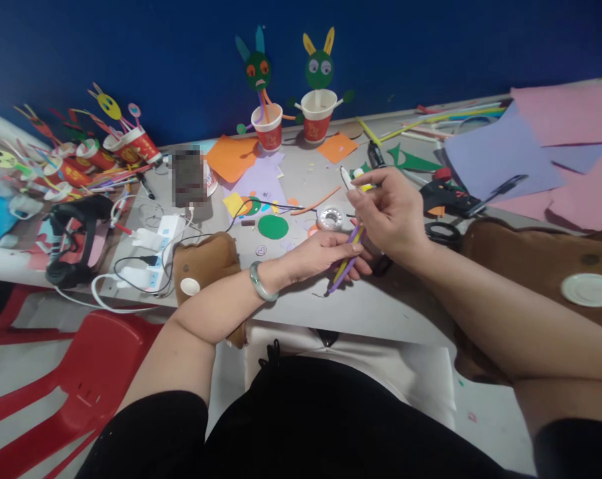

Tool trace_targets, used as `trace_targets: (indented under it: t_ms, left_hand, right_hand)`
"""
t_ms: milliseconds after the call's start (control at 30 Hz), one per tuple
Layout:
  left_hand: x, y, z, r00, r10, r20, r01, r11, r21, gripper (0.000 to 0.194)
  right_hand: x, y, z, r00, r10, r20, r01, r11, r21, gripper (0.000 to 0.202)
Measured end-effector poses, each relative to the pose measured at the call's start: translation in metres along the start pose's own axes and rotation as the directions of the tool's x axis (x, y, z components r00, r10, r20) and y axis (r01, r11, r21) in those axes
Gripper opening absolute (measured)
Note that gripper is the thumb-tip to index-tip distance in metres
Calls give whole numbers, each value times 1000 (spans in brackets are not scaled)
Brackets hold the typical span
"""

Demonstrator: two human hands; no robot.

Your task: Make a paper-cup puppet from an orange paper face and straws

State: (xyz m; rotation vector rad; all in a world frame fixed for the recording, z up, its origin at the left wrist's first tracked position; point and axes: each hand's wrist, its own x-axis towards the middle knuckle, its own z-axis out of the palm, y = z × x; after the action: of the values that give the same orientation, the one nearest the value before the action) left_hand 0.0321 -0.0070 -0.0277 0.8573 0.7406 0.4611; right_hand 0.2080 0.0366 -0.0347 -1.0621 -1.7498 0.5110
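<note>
Centre-right, the left hand (324, 256) grips slender purple and yellow strips (340, 275); the right hand (389, 211) pinches a partly hidden white stick (346, 177).

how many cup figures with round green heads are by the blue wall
2: a blue-eared figure, and a yellow-eared figure to its right, both against the blue wall. Others may be hidden among the crowded cups at left.

Craft workspace, coloured paper (495, 150), paper-cup puppets (317, 128)
</note>
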Motion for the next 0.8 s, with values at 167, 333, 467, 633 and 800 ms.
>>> trace_targets:
  t_ms: [167,333,467,633,800]
  left_hand:
    - [0,2,2,999,-46,12,46,999,-6,20]
    - [0,0,1,998,-57,18,57,997,46,25]
    - [2,-5,0,999,13,37,-16,996,92,35]
    - [4,-9,5,993,115,7,-115,987,115,35]
    - [-2,-6,13,990,112,-90,-97,983,157,31]
  right_hand:
    - [0,-2,-1,999,12,43,-13,1000,28,41]
    - [-2,-8,-3,997,-27,65,32,997,-76,29]
    - [-4,-5,-2,999,-18,39,22,996,-89,28]
    - [-6,0,0,1000,-30,-3,29,993,-114,32]
    - [-7,0,1,999,-14,-42,9,995,-101,34]
